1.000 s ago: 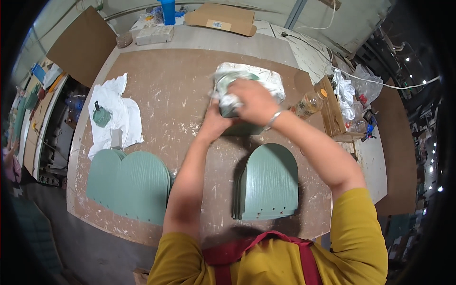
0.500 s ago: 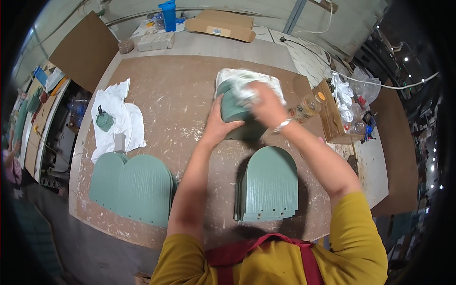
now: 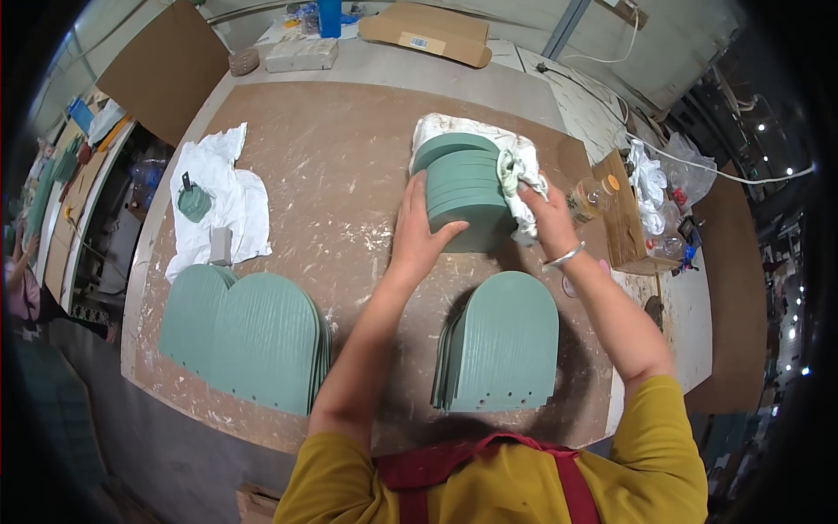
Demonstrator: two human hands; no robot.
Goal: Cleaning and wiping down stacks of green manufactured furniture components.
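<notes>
A bundle of green round-topped boards (image 3: 469, 186) stands with its curved edges upward at the far middle of the table, one board leaning behind the others. My left hand (image 3: 421, 234) grips its left side, fingers along the edge and thumb across the front. In my right hand (image 3: 550, 218) is a crumpled white cloth (image 3: 517, 185) with greenish stains, pressed against the right side of the boards. Behind them lies a folded white cloth (image 3: 436, 128). Closer to me is another stack of green round-topped boards (image 3: 506, 336) with small holes along the straight edge.
More green boards (image 3: 262, 341) lie in overlapping stacks at the left. Beyond them a white cloth (image 3: 236, 205) carries a small green-stained pot (image 3: 194, 203) and a grey block (image 3: 221, 245). To the right are a bottle (image 3: 592, 196) and a wooden box (image 3: 621, 231) of plastic-wrapped things.
My right hand has brought the cloth from the top of the boards down to their right side. My left hand keeps its hold, and the view has shifted slightly.
</notes>
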